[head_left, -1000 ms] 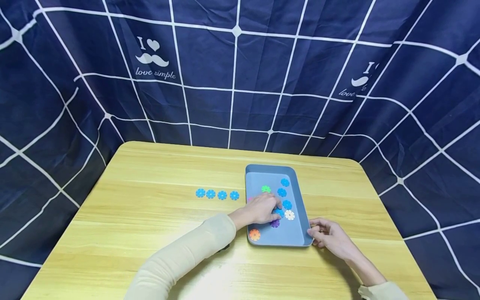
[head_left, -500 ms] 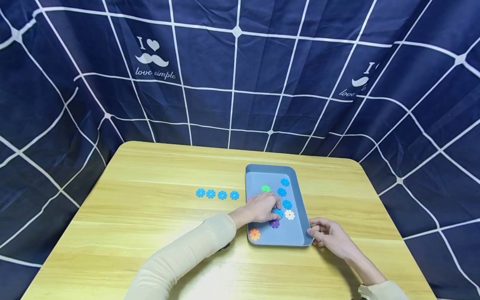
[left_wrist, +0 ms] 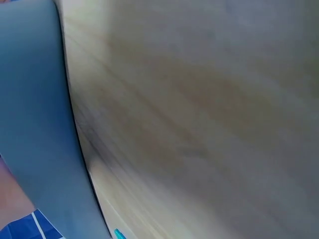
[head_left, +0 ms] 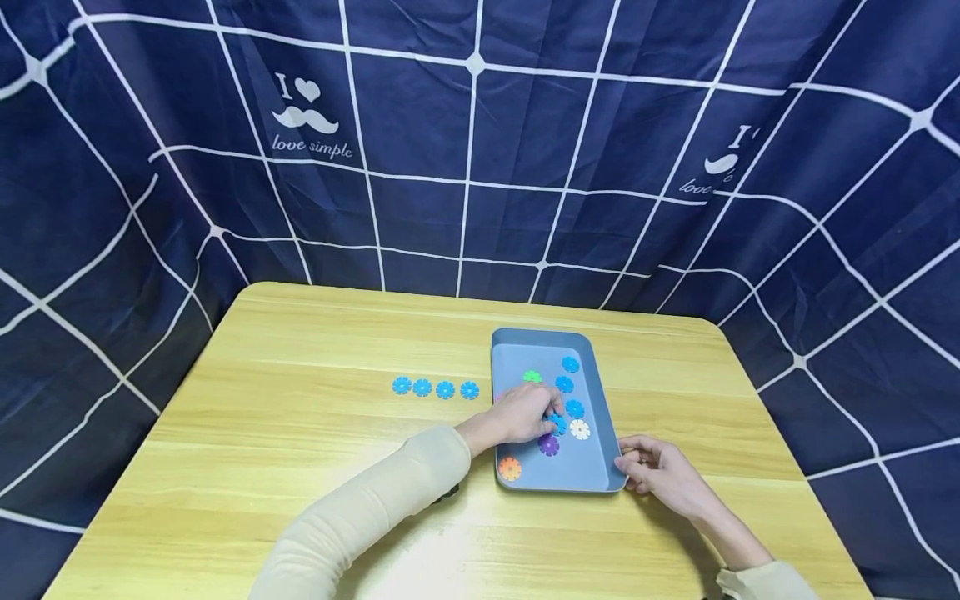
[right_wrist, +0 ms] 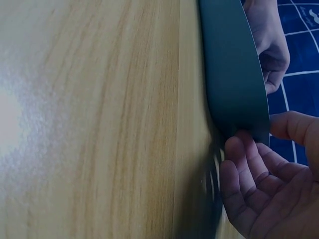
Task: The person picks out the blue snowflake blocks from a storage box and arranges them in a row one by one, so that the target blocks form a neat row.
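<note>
Navy curtain [head_left: 420, 208] behind the wood-grain worktop [head_left: 300, 342]; left fingers [head_left: 557, 406] pinch a blue snowflake disc [head_left: 558, 422], right fingers [right_wrist: 252, 164] grip the tray [head_left: 585, 467], a pink piece [head_left: 500, 398] mostly hidden.

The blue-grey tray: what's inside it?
Four blue discs, a white one, a green one, a purple one, an orange one, a pink edge. The left hand hides anything beneath it.

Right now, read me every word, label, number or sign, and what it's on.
"I", heart, moustache, "love simple": left print on the navy curtain.
"I", "love", lone "e", broken by a fold: right print, same curtain.
Right wrist view: small curtain print, too blurred to read.
No readable text on the blue-gray tray or notched discs.
</note>
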Demonstrator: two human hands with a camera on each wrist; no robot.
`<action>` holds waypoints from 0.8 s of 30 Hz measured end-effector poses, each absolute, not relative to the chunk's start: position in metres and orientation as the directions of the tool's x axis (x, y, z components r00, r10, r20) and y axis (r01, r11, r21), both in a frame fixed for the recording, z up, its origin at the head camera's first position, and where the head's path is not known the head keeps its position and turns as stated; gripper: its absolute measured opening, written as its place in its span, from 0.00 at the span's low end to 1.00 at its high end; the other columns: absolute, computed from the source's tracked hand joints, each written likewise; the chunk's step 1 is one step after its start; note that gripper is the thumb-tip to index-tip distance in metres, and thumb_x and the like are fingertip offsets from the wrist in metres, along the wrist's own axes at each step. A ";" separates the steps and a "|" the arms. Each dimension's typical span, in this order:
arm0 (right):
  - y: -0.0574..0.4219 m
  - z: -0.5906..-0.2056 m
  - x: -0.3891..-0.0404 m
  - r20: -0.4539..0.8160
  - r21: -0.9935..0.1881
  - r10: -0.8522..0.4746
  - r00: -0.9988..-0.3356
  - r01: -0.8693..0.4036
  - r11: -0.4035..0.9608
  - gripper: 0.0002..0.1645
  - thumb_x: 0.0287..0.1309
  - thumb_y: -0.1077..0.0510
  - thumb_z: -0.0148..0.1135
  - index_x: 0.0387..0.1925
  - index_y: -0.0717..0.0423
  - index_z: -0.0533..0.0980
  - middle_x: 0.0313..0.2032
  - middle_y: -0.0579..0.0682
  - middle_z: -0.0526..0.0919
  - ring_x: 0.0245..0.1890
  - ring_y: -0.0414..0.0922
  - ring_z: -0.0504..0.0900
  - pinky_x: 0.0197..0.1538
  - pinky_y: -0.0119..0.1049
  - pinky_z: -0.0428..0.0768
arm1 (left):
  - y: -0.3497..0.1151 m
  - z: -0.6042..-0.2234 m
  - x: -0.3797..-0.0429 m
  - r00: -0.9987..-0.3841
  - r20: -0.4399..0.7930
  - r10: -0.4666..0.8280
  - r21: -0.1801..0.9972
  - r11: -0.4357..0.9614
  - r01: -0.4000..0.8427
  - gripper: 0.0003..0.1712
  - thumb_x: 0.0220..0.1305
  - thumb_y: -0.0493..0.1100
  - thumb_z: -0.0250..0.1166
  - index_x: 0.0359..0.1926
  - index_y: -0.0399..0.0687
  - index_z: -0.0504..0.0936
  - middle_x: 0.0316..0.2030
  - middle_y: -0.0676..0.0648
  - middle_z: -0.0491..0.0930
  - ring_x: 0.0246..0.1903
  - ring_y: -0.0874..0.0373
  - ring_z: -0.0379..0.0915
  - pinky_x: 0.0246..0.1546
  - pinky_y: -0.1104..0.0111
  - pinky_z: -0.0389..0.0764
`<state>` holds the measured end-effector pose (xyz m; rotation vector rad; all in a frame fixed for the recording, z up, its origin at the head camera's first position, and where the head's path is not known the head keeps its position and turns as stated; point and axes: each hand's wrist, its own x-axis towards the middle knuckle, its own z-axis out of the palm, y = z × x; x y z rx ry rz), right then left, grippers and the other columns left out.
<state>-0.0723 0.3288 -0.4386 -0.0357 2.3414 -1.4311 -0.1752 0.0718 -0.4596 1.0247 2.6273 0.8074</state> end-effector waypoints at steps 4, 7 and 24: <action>0.329 -0.439 -0.072 -0.317 -0.860 -0.221 -0.922 0.180 0.478 0.28 0.73 0.64 0.60 0.64 0.82 0.68 0.37 0.50 0.84 0.30 0.37 0.80 0.33 0.31 0.83 | 0.070 -0.457 -0.175 -0.733 0.002 0.680 0.565 0.605 0.562 0.12 0.66 0.42 0.74 0.49 0.51 0.86 0.38 0.56 0.84 0.37 0.67 0.75 0.40 0.78 0.76; 0.328 -0.439 -0.071 -0.318 -0.858 -0.219 -0.923 0.181 0.482 0.28 0.73 0.64 0.60 0.64 0.82 0.68 0.38 0.52 0.84 0.30 0.37 0.80 0.33 0.31 0.83 | 0.067 -0.455 -0.176 -0.731 -0.010 0.682 0.583 0.598 0.551 0.10 0.68 0.40 0.72 0.49 0.51 0.87 0.36 0.57 0.82 0.35 0.68 0.74 0.39 0.78 0.75; 0.327 -0.439 -0.071 -0.311 -0.847 -0.204 -0.928 0.173 0.503 0.27 0.72 0.64 0.61 0.63 0.80 0.69 0.38 0.56 0.84 0.29 0.38 0.81 0.33 0.32 0.84 | 0.048 -0.445 -0.179 -0.778 0.024 0.628 0.692 0.551 0.466 0.04 0.71 0.39 0.68 0.44 0.50 0.87 0.37 0.55 0.86 0.35 0.68 0.75 0.41 0.79 0.77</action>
